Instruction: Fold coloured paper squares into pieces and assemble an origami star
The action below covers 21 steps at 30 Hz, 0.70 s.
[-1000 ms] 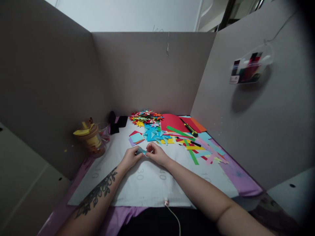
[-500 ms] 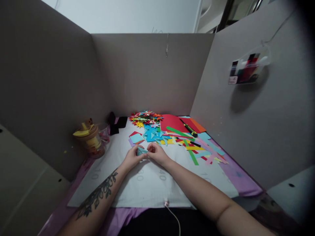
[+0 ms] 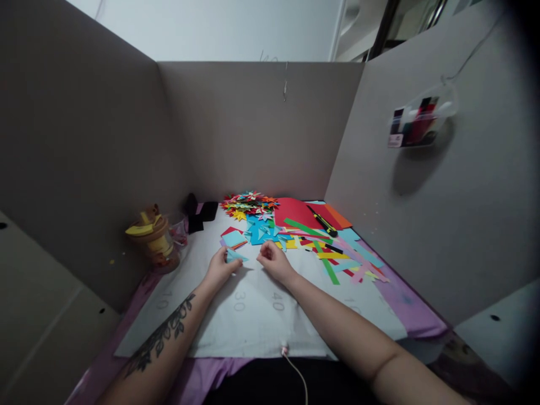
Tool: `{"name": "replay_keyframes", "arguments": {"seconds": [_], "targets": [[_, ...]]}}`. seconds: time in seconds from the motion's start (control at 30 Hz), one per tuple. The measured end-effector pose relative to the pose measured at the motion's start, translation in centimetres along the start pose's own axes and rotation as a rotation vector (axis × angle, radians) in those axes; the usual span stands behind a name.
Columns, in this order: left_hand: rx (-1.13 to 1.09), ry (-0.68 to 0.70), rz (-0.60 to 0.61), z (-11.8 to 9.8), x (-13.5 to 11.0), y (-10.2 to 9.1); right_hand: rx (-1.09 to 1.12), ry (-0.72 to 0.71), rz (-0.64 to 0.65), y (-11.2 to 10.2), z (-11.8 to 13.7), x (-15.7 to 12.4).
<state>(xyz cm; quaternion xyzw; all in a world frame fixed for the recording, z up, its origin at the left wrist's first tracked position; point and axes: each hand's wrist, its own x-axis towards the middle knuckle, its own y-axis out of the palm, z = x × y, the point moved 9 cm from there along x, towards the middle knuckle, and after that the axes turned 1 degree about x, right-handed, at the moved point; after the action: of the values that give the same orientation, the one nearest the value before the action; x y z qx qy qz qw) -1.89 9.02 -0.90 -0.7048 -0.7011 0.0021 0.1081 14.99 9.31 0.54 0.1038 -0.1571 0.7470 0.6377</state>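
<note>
The left hand (image 3: pixel 219 266) grips a small, light-blue folded paper triangle (image 3: pixel 234 256) between thumb and fingers, its point directed toward the right hand (image 3: pixel 277 264). The right hand is just beside that point, apart from it, fingers curled in; whether they pinch anything cannot be told. Both hands are over the middle of the white-covered bench (image 3: pixel 257 332), well in from its near edge. Toward the far edge, just beyond the left hand, lies a stack of square coloured paper sheets (image 3: pixel 233 239), light blue on top.
</note>
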Motion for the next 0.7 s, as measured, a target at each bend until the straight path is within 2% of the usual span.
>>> {"name": "replay_keyframes", "arguments": {"seconds": [0.13, 0.23, 0.43, 0.7], "targets": [[-0.013, -0.026, -0.009, 0.0, -0.2, 0.2, -0.353, -0.328, 0.088, 1.7, 2.9, -0.9], [-0.022, -0.068, 0.005, -0.1, -0.5, 0.7, -0.468, -0.45, 0.11, 2.7, 3.7, -1.4], [-0.155, -0.101, 0.124, 0.0, -0.8, 1.9, -0.533, -0.471, 0.085, 2.5, 3.5, -1.4], [-0.123, -0.075, 0.216, 0.1, -1.0, 2.4, -0.525, -0.441, 0.074, 2.3, 3.4, -1.4]]}}
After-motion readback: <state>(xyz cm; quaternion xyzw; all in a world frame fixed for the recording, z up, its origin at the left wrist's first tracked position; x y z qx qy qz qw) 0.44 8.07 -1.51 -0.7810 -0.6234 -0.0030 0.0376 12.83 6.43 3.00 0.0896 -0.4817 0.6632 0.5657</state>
